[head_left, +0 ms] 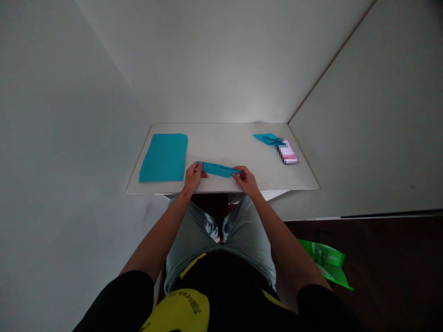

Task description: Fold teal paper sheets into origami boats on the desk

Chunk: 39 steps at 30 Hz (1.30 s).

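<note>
Fingers (200, 169) of left hand (193, 179) pinched on one end of the folded teal paper strip (218, 169), right hand (246, 180) clamped on the other end; strip sits near front edge of white worktop (224, 138). Just left of it a flat teal sheet (164, 157), 2nd folded teal piece (267, 138) far right.

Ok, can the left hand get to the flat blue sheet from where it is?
Probably yes. The left hand pinches one end of the folded blue strip, and the flat blue sheet lies just beside it, nothing between them. It would have to release the strip first.
</note>
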Available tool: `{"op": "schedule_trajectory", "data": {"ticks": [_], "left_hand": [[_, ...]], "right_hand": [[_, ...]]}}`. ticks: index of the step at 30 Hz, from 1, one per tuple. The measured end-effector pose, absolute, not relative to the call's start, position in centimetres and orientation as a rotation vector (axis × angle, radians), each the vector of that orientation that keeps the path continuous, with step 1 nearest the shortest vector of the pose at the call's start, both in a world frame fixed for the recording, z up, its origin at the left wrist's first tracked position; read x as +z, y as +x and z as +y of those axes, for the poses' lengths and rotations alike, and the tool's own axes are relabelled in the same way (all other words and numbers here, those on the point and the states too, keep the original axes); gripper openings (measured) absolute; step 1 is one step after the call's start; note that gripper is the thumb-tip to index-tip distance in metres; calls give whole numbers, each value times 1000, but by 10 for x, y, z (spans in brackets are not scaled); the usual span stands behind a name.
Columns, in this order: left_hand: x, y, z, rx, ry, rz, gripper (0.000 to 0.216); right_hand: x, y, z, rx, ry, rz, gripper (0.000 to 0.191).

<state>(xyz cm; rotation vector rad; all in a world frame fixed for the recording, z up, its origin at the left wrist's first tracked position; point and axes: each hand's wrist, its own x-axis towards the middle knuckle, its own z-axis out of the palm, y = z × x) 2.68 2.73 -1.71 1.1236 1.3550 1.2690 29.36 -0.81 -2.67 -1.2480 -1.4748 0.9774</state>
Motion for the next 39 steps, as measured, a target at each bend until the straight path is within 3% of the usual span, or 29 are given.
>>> {"op": "schedule_trajectory", "data": {"ticks": [5, 10, 19, 25, 30, 34, 36, 39], "left_hand": [[-22, 26, 25, 1294, 1153, 1348, 68], [-20, 28, 23, 1417, 1124, 1329, 68], [-11, 33, 18, 1294, 1270, 1377, 61], [-14, 32, 20, 1257, 1291, 1360, 57], [-16, 34, 16, 1232, 1418, 1444, 48], [-10, 0, 4, 1171, 1875, 1572, 37], [-8, -34, -3, 1120, 2049, 1694, 45], [-12, -85, -18, 935, 2098, 1964, 81]], "right_hand": [[-23, 288, -12, 949, -1275, -1627, 39], [-24, 298, -11, 959, -1354, -1665, 47], [7, 413, 28, 291, -1810, -1762, 37], [24, 439, 40, 18, -2113, -1571, 58], [1, 379, 10, 234, -1831, -1692, 54], [-21, 338, -5, 521, -1652, -1723, 47], [-25, 332, -5, 574, -1648, -1674, 44], [-27, 335, -2, 589, -1644, -1598, 44]]}}
